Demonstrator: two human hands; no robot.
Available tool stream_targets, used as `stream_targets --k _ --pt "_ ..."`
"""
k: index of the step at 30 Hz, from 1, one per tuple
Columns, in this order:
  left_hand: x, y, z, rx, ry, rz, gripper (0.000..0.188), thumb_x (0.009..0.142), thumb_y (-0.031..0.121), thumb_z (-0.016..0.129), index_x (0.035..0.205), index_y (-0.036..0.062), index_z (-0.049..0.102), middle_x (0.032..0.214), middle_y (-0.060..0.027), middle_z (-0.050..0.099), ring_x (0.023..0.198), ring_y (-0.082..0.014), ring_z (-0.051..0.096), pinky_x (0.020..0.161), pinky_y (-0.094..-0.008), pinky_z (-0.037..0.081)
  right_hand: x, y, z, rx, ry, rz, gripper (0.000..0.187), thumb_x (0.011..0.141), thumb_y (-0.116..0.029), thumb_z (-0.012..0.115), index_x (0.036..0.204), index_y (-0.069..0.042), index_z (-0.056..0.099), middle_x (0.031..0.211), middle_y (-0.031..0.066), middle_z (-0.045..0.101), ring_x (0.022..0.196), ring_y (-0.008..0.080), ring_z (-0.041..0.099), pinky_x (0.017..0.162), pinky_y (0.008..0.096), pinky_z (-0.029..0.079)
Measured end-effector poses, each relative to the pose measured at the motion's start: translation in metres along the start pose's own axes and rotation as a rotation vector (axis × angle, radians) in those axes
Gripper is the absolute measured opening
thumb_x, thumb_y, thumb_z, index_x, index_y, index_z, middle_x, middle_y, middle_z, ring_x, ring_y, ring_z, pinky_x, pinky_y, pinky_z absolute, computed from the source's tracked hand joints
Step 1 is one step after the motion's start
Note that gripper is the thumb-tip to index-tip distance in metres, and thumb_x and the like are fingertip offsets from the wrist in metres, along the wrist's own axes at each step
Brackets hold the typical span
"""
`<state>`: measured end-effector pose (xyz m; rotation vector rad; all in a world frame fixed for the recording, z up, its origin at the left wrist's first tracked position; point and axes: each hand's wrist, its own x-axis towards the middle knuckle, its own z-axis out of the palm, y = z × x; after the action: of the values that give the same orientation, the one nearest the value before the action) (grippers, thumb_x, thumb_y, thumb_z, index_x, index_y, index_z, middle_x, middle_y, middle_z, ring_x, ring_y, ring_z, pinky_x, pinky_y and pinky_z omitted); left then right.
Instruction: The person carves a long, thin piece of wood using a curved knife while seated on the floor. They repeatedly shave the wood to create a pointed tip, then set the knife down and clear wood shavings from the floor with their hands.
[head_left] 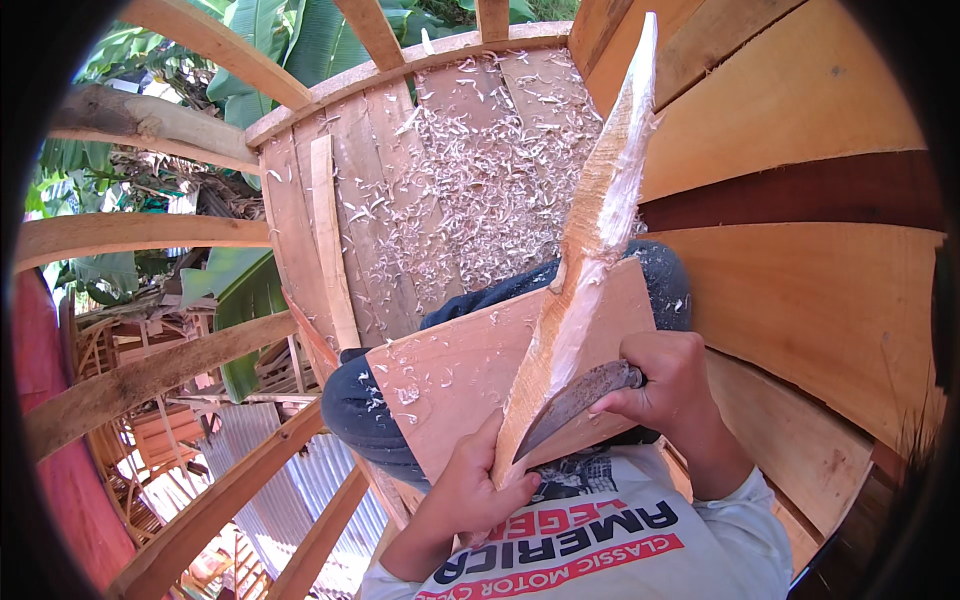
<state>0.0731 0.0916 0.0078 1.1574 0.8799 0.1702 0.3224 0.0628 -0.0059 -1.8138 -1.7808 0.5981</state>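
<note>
A long, roughly carved piece of wood [590,250], pale along its freshly cut edge and pointed at the far end, slants up across my lap. My left hand [475,485] is closed round its near end. In my right hand [672,385] is the handle end of a curved, dark-bladed knife [575,402]. The blade lies along the wood's right edge, its tip close to my left hand. Beneath the wood, a flat square board [440,385] rests on my crossed legs, with a few shavings on it. My right-hand fingers hide most of the knife's handle.
Curled shavings [480,190] cover much of the plank floor [385,290]. A loose wooden strip [333,240] lies on its left side. Spaced wooden rails [150,232] edge the left, with corrugated sheets [250,455] below. A plank wall [790,300] rises close at my right.
</note>
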Motion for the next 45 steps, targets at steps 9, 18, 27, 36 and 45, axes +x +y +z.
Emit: stream_targets --k 9,18,27,36,45 --pt "-0.009 -0.015 0.006 -0.076 -0.085 -0.111 0.067 0.075 0.017 0.065 0.135 -0.0028 0.040 0.109 -0.0162 0.059 0.103 -0.0201 0.053 0.091 -0.0314 0.040 0.012 0.029 0.004 0.083 0.150 0.122 0.064 0.063 -0.066 0.071 0.060 -0.004 0.058 0.054 0.0110 0.054 0.051 0.0310 0.058 0.047 0.0361 0.044" --pt "0.000 -0.025 0.012 -0.345 -0.023 -0.054 0.038 0.075 0.029 0.069 0.089 0.0070 0.042 0.070 0.0017 0.039 0.057 -0.0067 0.039 0.050 -0.0214 0.033 0.003 0.001 0.002 0.036 -0.008 0.115 0.061 0.069 -0.064 0.070 0.061 -0.004 0.060 0.054 0.0124 0.055 0.053 0.0324 0.059 0.048 0.0376 0.045" --pt "-0.009 -0.034 0.015 -0.472 -0.152 -0.022 0.042 0.077 0.033 0.070 0.092 0.0066 0.041 0.070 0.0012 0.040 0.057 -0.0070 0.038 0.049 -0.0217 0.032 0.005 0.001 0.000 -0.101 0.021 -0.023 0.063 0.063 -0.066 0.072 0.055 -0.006 0.054 0.050 0.0106 0.051 0.049 0.0301 0.058 0.046 0.0363 0.045" --pt "-0.012 -0.046 0.013 -0.663 -0.247 -0.046 0.042 0.080 0.037 0.068 0.089 0.0070 0.040 0.074 0.0015 0.040 0.054 -0.0051 0.039 0.044 -0.0191 0.032 0.012 0.014 0.003 0.090 0.144 0.154 0.062 0.064 -0.065 0.072 0.060 -0.004 0.060 0.053 0.0126 0.055 0.051 0.0323 0.058 0.047 0.0358 0.045" --pt "-0.017 -0.041 0.018 -0.666 -0.208 -0.111 0.053 0.072 0.038 0.076 0.090 0.0077 0.037 0.067 0.0012 0.039 0.049 -0.0065 0.036 0.042 -0.0197 0.030 -0.003 -0.008 0.016 -0.076 0.031 -0.062 0.064 0.062 -0.068 0.071 0.053 -0.007 0.054 0.049 0.0095 0.050 0.049 0.0304 0.058 0.046 0.0375 0.044"
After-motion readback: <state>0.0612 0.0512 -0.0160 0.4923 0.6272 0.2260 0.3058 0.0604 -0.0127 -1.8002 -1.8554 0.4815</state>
